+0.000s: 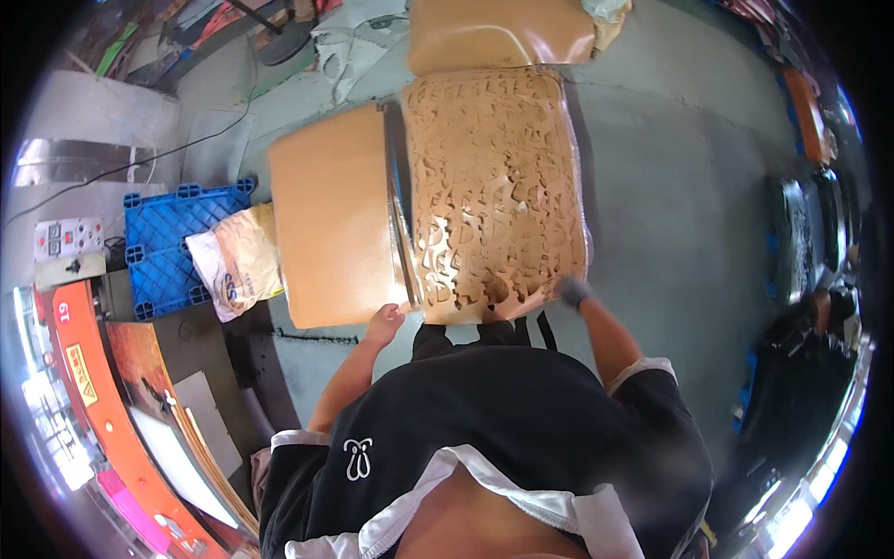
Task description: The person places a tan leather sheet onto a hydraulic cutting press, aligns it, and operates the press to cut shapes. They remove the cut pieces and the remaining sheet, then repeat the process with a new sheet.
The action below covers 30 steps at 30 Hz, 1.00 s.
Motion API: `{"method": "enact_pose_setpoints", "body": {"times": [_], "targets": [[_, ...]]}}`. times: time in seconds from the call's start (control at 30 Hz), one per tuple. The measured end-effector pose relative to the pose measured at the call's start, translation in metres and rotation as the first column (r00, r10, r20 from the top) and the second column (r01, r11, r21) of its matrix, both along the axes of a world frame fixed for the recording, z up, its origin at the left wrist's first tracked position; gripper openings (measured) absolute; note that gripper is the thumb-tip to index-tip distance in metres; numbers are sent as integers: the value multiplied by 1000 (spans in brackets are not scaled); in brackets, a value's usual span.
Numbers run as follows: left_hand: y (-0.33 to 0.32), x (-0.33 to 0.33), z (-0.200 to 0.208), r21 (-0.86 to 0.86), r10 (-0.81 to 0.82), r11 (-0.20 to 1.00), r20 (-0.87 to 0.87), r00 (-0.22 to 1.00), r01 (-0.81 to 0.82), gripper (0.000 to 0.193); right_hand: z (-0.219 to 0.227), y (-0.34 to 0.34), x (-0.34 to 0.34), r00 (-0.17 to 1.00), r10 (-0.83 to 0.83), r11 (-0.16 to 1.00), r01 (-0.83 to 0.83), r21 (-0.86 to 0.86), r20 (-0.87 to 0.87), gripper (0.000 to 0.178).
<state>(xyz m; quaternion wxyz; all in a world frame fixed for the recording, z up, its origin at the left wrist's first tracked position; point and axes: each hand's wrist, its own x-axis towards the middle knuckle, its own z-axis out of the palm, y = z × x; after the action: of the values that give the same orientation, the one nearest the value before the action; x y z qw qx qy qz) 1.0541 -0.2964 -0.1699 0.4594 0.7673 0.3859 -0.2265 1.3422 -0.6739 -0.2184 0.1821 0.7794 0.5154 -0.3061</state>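
My bare left hand, its fingers curled in, is by the near edge of a stack of plain brown sheets. Whether anything is inside those fingers is hidden. On my right hand there is a dark grey glove, and it grips the near right corner of a brown sheet with many shapes cut out of it. That cut sheet lies just right of the plain stack, and its near edge reaches almost to my legs. Glossy patches show through several of its holes.
A blue plastic pallet stands at the left, with a printed sack against it. An orange machine and its control box are further left. Beyond the cut sheet lies another brown stack. Black-wrapped goods line the right side.
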Motion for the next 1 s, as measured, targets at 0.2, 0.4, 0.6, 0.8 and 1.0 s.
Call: {"method": "enact_pose_setpoints", "body": {"times": [0.2, 0.4, 0.6, 0.8, 1.0], "targets": [[44, -113, -53, 170, -150, 973, -38, 988, 154, 45, 27, 37, 96, 289, -780, 90, 930, 358, -555, 25], [89, -181, -140, 161, -760, 639, -16, 650, 752, 32, -33, 48, -15, 968, -250, 948, 246, -203, 2, 30], [179, -172, -140, 163, -109, 981, 19, 994, 104, 30, -32, 82, -182, 712, -621, 783, 581, -221, -328, 42], [243, -174, -106, 155, 222, 964, -27, 975, -215, 30, 17, 171, -168, 711, -629, 753, 658, -17, -315, 35], [178, -201, -62, -284, 386, 899, 160, 908, -333, 13, 14, 259, -150, 803, -217, 819, 459, 345, -555, 38]]}}
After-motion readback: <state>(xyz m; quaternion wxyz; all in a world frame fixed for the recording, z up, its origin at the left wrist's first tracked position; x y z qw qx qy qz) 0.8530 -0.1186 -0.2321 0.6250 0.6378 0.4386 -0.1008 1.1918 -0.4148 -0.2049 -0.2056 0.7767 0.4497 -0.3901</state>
